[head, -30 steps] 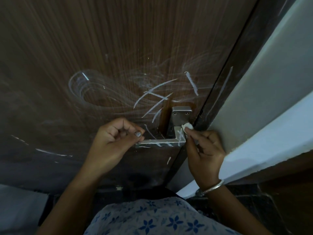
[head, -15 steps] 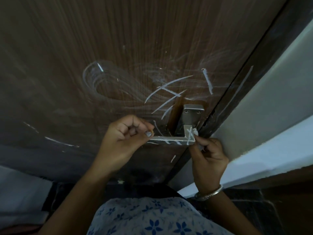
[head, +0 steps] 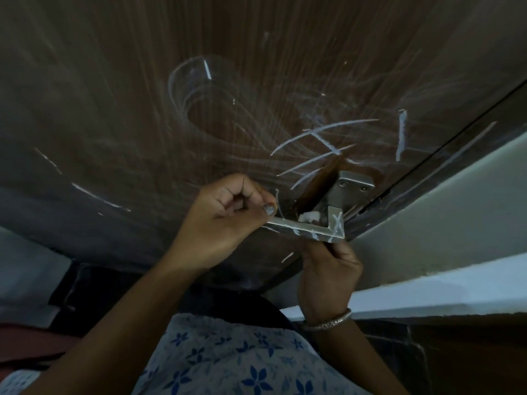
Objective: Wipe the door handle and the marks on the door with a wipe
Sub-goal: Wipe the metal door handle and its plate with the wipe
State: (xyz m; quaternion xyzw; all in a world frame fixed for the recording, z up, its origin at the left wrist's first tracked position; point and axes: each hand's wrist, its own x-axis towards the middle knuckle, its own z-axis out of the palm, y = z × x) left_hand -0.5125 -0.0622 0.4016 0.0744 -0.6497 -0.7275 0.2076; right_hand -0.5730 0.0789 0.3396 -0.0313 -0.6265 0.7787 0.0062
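A dark brown wooden door (head: 142,109) carries white chalk-like marks (head: 322,138) and smeared swirls above a silver lever handle (head: 310,228). The handle also has white streaks and an X near its corner. My left hand (head: 225,220) grips the free end of the lever with curled fingers. My right hand (head: 328,269) sits under the handle's corner, its fingers reaching up behind the lever. A small white wipe (head: 309,216) shows just above the lever there; my right hand's fingertips are hidden behind the handle.
The handle's square mounting plate (head: 353,185) sits close to the door's edge. A dark door frame (head: 427,172) and a pale wall (head: 456,209) with a white ledge run along the right. My blue flowered clothing fills the bottom.
My right hand has dropped from the handle's corner to beneath the lever, bringing the wipe up behind it. The view has shifted, and my left hand has kept its hold on the lever's end.
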